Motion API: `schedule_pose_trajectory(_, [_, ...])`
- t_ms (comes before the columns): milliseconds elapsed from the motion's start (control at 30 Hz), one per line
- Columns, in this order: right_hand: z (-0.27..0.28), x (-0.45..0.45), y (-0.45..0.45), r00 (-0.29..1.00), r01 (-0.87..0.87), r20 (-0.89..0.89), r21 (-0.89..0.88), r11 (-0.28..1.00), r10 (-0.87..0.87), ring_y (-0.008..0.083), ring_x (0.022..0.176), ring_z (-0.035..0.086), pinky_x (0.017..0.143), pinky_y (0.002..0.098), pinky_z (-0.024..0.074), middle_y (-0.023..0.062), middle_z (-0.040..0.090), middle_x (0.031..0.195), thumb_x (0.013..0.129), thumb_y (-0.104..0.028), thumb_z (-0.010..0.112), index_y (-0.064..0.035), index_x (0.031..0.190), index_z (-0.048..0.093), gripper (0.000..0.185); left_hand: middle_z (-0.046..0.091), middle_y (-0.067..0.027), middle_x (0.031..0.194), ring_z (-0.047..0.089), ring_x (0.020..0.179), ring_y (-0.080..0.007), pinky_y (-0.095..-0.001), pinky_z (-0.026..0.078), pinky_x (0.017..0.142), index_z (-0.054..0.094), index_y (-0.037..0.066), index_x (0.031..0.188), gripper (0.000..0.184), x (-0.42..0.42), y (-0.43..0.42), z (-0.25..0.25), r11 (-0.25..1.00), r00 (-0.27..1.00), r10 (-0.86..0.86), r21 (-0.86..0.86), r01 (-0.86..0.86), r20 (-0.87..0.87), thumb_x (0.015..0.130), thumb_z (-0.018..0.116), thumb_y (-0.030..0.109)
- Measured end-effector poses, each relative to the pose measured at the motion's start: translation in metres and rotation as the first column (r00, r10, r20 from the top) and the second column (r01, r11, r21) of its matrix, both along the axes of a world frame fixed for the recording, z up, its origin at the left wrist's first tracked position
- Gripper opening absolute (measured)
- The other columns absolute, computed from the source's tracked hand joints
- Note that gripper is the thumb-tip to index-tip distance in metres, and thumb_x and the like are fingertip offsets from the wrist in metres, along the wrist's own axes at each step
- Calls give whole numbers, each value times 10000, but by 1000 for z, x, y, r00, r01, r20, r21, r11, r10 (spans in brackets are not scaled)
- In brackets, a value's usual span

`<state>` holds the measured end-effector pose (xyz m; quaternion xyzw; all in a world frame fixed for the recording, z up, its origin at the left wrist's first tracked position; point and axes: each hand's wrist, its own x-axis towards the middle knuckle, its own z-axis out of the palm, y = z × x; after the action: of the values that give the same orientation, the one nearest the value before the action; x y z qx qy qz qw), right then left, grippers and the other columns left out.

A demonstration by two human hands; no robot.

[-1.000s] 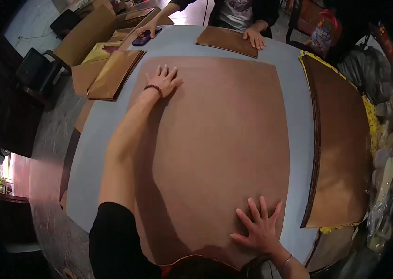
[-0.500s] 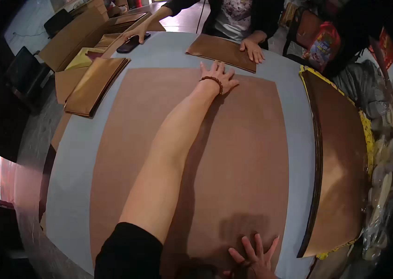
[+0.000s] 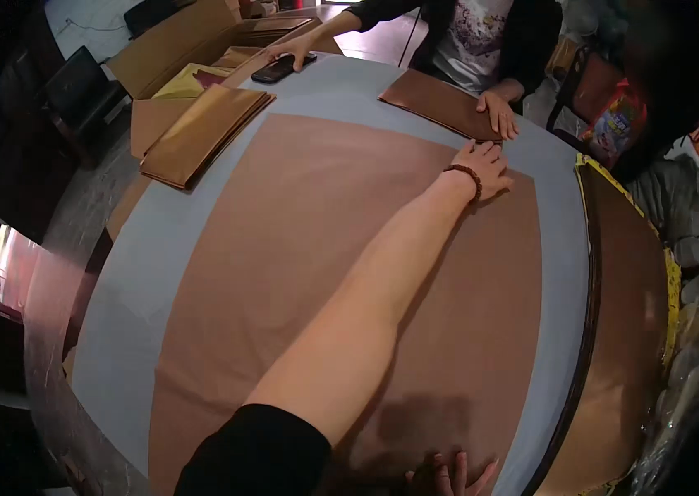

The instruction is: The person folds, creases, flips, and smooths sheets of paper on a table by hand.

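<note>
In the head view, the brown sheet [image 3: 300, 240] lies flat on the pale worktop [image 3: 138, 273], directly beneath the left hand [image 3: 486, 168], whose fingers are loosely spread, gripping nothing, near the far right corner. That hand is nearer the far edge; the right hand [image 3: 460, 475], cut off by the frame, shows parted fingers over the near right part. The sheet's long axis appears to run away from the wearer, its far edge facing a folded brown piece [image 3: 428, 101].

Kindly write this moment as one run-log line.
left hand: on brown sheet, near far-right corner | right hand: frame bottom, partly cropped
</note>
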<state>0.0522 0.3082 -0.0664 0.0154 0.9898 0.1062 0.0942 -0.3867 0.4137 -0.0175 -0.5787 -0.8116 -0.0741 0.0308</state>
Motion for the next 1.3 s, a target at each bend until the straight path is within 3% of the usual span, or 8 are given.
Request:
schedule_pose_trajectory(233, [-5, 7, -18, 999, -46, -18, 76, 996, 48, 395, 1355, 154, 947, 748, 58, 133, 244, 1456, 690, -616, 622, -248, 1350, 382, 793, 252, -107, 1456, 173, 1365, -299, -487, 144, 1083, 292, 226, 1399, 582, 4, -167, -4, 981, 986, -165, -106, 163, -11, 909, 303, 540])
schedule_pose_trajectory(433, [-6, -6, -12, 997, -53, -40, 247, 968, 65, 395, 1355, 153, 950, 746, 56, 135, 242, 1457, 694, -615, 620, -246, 1356, 376, 796, 289, -145, 1434, 211, 1341, -356, -471, 192, 1072, 443, 222, 1296, 485, -189, -272, -35, 761, 765, 636, -80, -644, -105, 899, 370, 491])
schedule_pose_trajectory(567, [-12, -8, -18, 996, -82, 3, 303, 949, 85, 396, 1355, 152, 952, 744, 55, 136, 241, 1458, 697, -614, 618, -244, 1359, 372, 798, 337, -128, 1405, 241, 1325, -370, -474, 184, 1083, 499, 202, 1232, 444, -109, -275, -19, 988, 937, 145, -6, -155, -316, 901, 377, 470])
schedule_pose_trajectory(733, [-2, -7, -26, 991, -132, 31, 401, 906, 131, 396, 1356, 152, 954, 741, 53, 137, 240, 1459, 700, -613, 616, -242, 1363, 366, 800, 232, -111, 1471, 171, 1369, -299, -445, 135, 1108, 309, 227, 1399, 567, -14, -326, -5, 983, 986, 167, -73, -167, -14, 918, 326, 526])
schedule_pose_trajectory(900, [33, 37, -55, 982, -185, 110, 471, 863, 151, 396, 1356, 151, 957, 739, 51, 139, 238, 1460, 703, -612, 614, -240, 1368, 361, 803, 278, -124, 1444, 194, 1352, -345, -523, 181, 1066, 409, 204, 1317, 502, -19, -369, 6, 887, 876, 458, 7, -462, -152, 904, 361, 486])
schedule_pose_trajectory(933, [43, 44, -62, 976, -210, 151, 452, 867, 157, 396, 1356, 151, 957, 739, 51, 139, 238, 1460, 703, -612, 614, -240, 1368, 361, 803, 271, -126, 1445, 193, 1352, -343, -527, 172, 1068, 393, 209, 1330, 511, 18, -369, 7, 934, 932, 354, -14, -356, -76, 906, 358, 492])
schedule_pose_trajectory(1000, [56, 25, -73, 993, 72, -72, -258, 964, -93, 370, 1366, 149, 952, 741, 32, 123, 242, 1469, 746, -677, 499, -253, 1366, 375, 761, 233, -124, 1460, 176, 1357, -342, -544, 124, 1075, 322, 230, 1384, 556, 91, -379, -2, 977, 969, 210, 1, -211, 131, 911, 341, 520])
schedule_pose_trajectory(1300, [71, 25, -79, 990, 69, -92, -350, 934, -107, 386, 1364, 127, 980, 706, -25, 130, 207, 1480, 763, -604, 536, -192, 1326, 435, 705, 154, -123, 1491, 121, 1369, -345, -593, 94, 1053, 218, 260, 1429, 598, 170, -468, 5, 781, 785, 619, -132, -610, 35, 914, 313, 547])
